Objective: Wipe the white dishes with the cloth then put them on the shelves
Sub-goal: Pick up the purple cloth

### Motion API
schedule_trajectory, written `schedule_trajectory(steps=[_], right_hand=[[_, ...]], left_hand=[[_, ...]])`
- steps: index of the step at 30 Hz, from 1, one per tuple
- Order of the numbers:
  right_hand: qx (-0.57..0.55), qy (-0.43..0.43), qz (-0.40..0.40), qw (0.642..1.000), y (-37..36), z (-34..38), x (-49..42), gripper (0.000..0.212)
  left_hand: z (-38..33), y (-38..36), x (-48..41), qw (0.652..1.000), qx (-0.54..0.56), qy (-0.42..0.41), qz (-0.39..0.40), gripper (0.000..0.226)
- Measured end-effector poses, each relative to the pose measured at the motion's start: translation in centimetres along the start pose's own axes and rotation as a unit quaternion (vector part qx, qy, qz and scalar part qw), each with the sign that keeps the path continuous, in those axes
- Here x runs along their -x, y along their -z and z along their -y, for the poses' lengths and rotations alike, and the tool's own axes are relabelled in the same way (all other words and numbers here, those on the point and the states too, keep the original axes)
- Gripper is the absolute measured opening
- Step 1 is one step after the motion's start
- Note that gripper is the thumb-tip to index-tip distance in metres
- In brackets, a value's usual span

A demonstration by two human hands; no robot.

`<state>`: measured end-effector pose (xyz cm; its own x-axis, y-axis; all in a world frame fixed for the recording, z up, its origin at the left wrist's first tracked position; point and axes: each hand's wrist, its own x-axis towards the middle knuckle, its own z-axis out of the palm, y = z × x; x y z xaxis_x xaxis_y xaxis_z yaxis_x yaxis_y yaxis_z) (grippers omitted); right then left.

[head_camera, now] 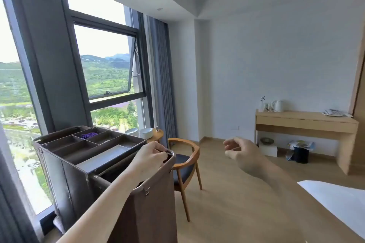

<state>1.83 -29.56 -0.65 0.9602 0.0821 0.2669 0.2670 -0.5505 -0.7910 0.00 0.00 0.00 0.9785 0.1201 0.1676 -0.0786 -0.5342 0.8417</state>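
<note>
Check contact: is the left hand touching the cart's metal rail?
Touching. The head view shows the left hand with fingers curled over the metal rail at the brown cart's bag end. The right hand hangs free in the air.

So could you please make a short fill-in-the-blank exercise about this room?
1. The left hand grips the metal rim of the brown ____.
2. The right hand holds ____.
3. The white bowl sits on the small round ____ by the window.
4. The white kettle stands on the wooden ____.

Missing: cart; nothing; table; desk
</note>
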Motion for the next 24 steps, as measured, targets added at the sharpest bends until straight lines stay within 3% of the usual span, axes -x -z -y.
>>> schedule_trajectory(steps=[6, 13, 24], right_hand=[[0.009, -0.005, 0.021, 1.0, 3.7, -5.3, -7.0, 0.012], [-0.015, -0.002, -0.001, 1.0, 9.5, -10.3, -16.1, 0.011], [-0.014, -0.066, 0.029, 0.997, 6.1, -21.2, -30.7, 0.01]], left_hand=[[-2.5, -6.2, -7.6, 0.999, -0.003, 0.029, 0.042, 0.009], [-5.6, -13.1, -17.3, 1.0, 0.027, 0.007, -0.002, 0.013], [-0.4, -21.1, -32.2, 0.998, -0.015, 0.05, 0.034, 0.015]])
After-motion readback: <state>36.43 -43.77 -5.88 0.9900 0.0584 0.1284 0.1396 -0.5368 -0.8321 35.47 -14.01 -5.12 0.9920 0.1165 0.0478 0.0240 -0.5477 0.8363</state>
